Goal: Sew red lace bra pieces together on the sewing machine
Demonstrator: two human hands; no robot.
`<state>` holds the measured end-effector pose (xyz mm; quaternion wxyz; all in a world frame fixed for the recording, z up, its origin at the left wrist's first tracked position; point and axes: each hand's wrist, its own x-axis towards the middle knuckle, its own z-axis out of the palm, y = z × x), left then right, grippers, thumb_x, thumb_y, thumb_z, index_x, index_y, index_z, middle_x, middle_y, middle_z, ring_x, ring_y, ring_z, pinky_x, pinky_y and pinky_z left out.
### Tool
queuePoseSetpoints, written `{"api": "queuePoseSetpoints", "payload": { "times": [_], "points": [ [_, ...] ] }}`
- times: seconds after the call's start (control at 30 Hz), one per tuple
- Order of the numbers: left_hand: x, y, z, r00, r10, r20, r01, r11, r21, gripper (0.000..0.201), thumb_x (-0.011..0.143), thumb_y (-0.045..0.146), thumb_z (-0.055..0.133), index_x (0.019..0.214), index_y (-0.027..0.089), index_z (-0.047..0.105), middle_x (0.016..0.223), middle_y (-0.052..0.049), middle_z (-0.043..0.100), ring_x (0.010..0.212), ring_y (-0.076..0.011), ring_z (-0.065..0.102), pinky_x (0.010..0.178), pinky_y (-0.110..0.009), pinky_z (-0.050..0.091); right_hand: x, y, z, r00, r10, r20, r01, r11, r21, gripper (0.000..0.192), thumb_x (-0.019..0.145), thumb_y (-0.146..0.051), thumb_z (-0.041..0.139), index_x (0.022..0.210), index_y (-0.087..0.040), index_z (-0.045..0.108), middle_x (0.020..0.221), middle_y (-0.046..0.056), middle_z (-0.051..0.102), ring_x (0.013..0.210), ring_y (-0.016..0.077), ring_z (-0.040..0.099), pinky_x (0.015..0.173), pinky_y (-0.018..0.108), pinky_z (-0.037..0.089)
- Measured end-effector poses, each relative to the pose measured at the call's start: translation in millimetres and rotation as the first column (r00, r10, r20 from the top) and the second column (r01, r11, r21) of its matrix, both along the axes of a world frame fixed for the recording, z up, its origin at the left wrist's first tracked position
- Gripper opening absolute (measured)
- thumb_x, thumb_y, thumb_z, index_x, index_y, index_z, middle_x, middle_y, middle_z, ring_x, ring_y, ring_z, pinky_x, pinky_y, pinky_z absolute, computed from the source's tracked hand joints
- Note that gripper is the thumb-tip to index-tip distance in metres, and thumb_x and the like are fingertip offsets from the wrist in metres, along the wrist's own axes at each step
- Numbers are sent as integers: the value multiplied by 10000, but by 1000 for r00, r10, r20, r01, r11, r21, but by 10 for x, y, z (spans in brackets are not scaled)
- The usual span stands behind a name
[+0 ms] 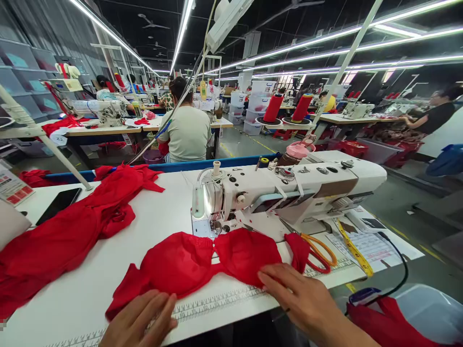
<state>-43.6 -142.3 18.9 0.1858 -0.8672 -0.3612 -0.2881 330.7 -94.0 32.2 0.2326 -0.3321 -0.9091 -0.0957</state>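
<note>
A red bra (177,262) lies spread on the white sewing table in front of the sewing machine (260,193). Its two cups face up, and its middle sits just before the needle area. My left hand (142,318) is at the lower edge of the left cup, fingers stretched out over the table's printed ruler. At the right cup, my right hand (296,294) rests its fingertips on the outer lower edge, fingers extended. Neither hand is wrapped round the fabric. Orange-handled scissors (320,250) lie right of the bra, partly under its red strap end.
A heap of red bras (72,226) covers the table's left side, beside a black phone (58,205). To the right are a yellow tape measure (354,248), a paper sheet (383,241) and a plastic bin (427,308). Red thread cones (273,108) stand behind the machine. A co-worker (186,125) sits ahead.
</note>
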Motion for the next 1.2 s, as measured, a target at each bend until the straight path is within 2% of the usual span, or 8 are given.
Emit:
{"api": "queuePoseSetpoints", "payload": {
  "times": [0.1,0.17,0.27,0.4,0.57,0.73,0.9,1.2],
  "points": [
    [315,330,20,972,-131,196,159,978,-134,405,976,70,440,1309,232,606,1004,-56,762,918,-195,739,790,-303,644,-328,200,2,986,149,-72,-153,987,-55,443,925,15,369,1218,-170,645,1108,107,724,1023,214,677,744,297,597],
    [503,543,-56,965,-114,235,176,949,-263,355,1017,105,410,1275,243,611,1137,-64,734,1075,-182,710,911,-300,618,-513,351,-56,983,168,-72,-177,974,-142,364,977,-42,410,1181,-195,669,1098,82,731,1034,191,670,714,248,580],
    [622,676,-315,982,52,182,21,925,-379,397,1020,298,523,1414,256,527,1375,-100,647,1309,-292,596,1047,-494,553,-609,476,-206,992,104,-78,-120,960,-252,242,1015,-264,566,1218,-193,676,1175,109,728,1101,231,665,790,298,605],
    [542,573,-579,976,198,95,-134,880,-456,659,994,426,572,1569,274,291,1516,-99,540,1414,-328,486,1118,-586,463,-480,454,-282,996,12,-87,-45,921,-387,464,939,-411,703,1335,-177,639,1347,146,662,1274,311,589,996,431,564],
    [571,570,-370,965,213,155,-124,886,-446,551,1009,386,551,1516,251,381,1476,-109,572,1372,-309,538,1089,-513,513,-464,483,-104,988,52,-148,-113,890,-441,354,990,-375,638,1293,-195,668,1348,115,664,1257,280,598,983,408,569],
    [661,732,-249,976,45,211,65,871,-488,337,1041,282,495,1376,245,513,1368,-79,641,1303,-229,594,1132,-446,487,-606,619,-104,974,142,-179,-209,867,-452,285,1010,-328,611,1252,-194,679,1306,85,690,1242,234,597,984,364,555],
    [553,709,-418,991,131,43,-86,832,-549,600,993,446,578,1528,261,379,1521,-93,530,1410,-305,491,1173,-620,374,-565,701,-163,997,78,-18,-73,789,-610,632,871,-512,762,1393,-194,601,1483,110,562,1380,330,485,1056,488,508],
    [508,669,-411,979,198,-56,-193,794,-576,706,971,524,569,1585,318,289,1585,-40,455,1454,-336,422,1174,-716,271,-543,752,-95,998,66,-25,-66,739,-670,688,866,-517,757,1461,-251,536,1509,89,537,1405,324,450,1122,522,436]
  ]
}}
